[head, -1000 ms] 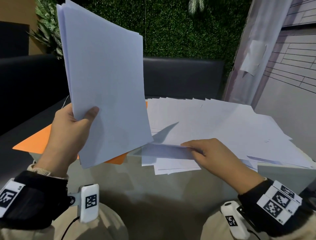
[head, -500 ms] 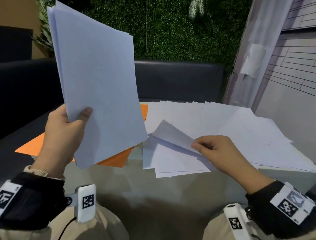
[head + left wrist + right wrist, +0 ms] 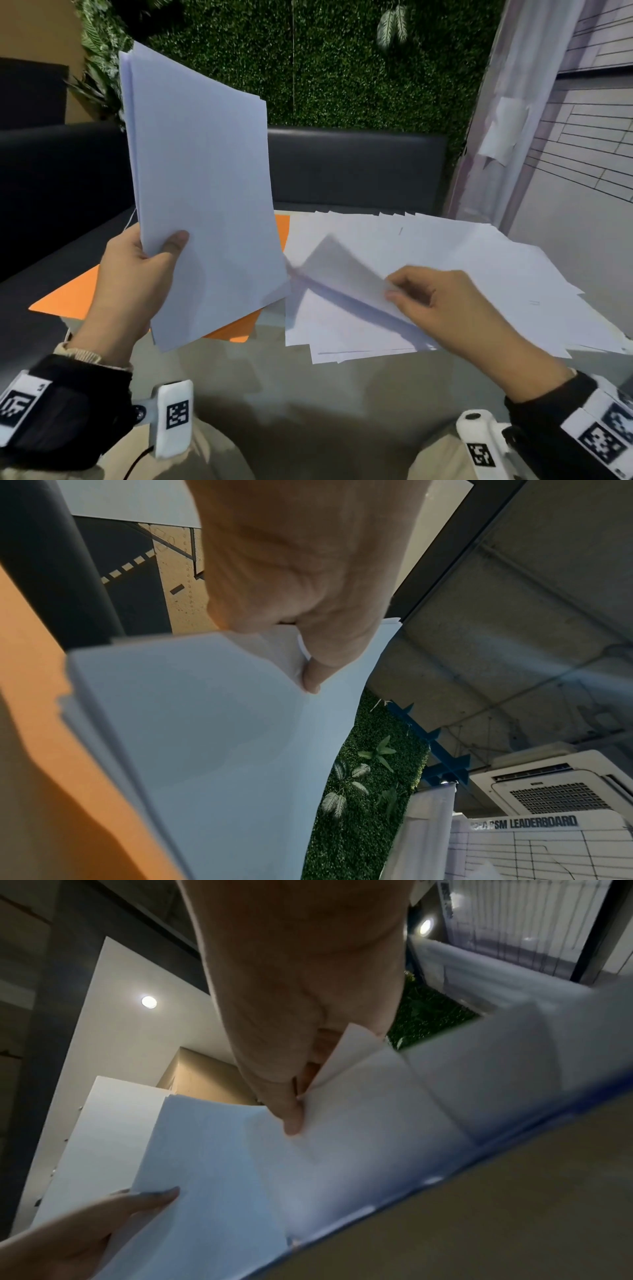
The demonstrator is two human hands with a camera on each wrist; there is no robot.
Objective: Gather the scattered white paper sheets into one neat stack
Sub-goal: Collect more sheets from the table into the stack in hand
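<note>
right hand [image 3: 445,308] has lifted sheet [image 3: 342,270] higher, left hand [image 3: 137,284] still gripping stack [image 3: 202,192]

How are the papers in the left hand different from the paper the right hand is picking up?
The left hand grips a stack of sheets, many together; the right hand pinches a single sheet. The stack stands nearly upright, clear of the table; the single sheet is only lifted at one side, its other side still on the scattered papers. The stack looks sharp; the single sheet is blurred. Both are plain white paper.
</note>
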